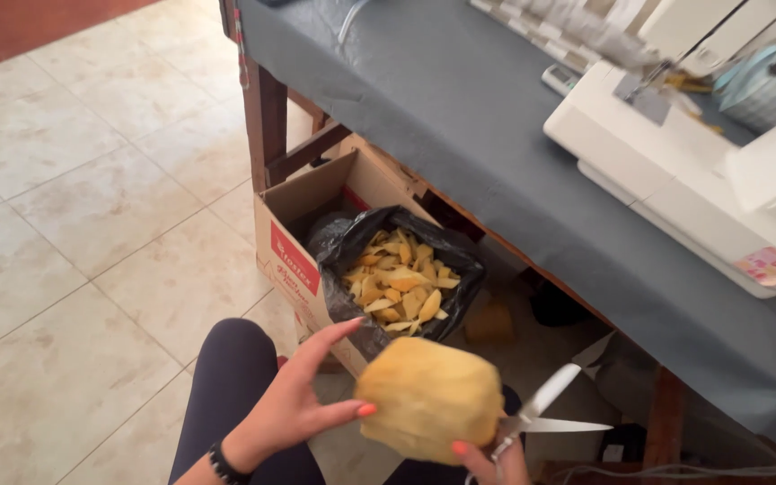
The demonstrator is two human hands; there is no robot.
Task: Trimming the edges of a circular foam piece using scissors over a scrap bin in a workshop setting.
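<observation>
Scissors (pixel 550 409) sit in your right hand (pixel 496 458), blades apart, their tips pointing out to the right of the yellow foam piece (pixel 428 400) that you hold low over your lap. Your right fingers are closed through the handles and against the underside of the foam, though most of that hand is hidden behind it. Your left hand (pixel 294 404) rests flat on the foam's left face, fingers spread and straight, steadying rather than gripping.

To trim well, I judge you should keep that left palm pressed firm so the soft block does not turn, and keep the left fingertips on the far side from the blades. Take shallow bites at the edge; foam squashes under a deep cut and comes out ragged.

Just ahead of your knees stands an open cardboard box (pixel 294 233) lined with a black plastic bag (pixel 343 242), already holding a heap of yellow offcuts (pixel 397 287). It lies near the foam, slightly forward and left, so cuttings could fall short onto the tile floor (pixel 74 207) unless you lean in.

On your right the tabletop, draped in grey cloth (pixel 460 99), overhangs with a white sewing machine (pixel 675 162) on it; its edge is close to the blade tips. Open room lies to your left.
</observation>
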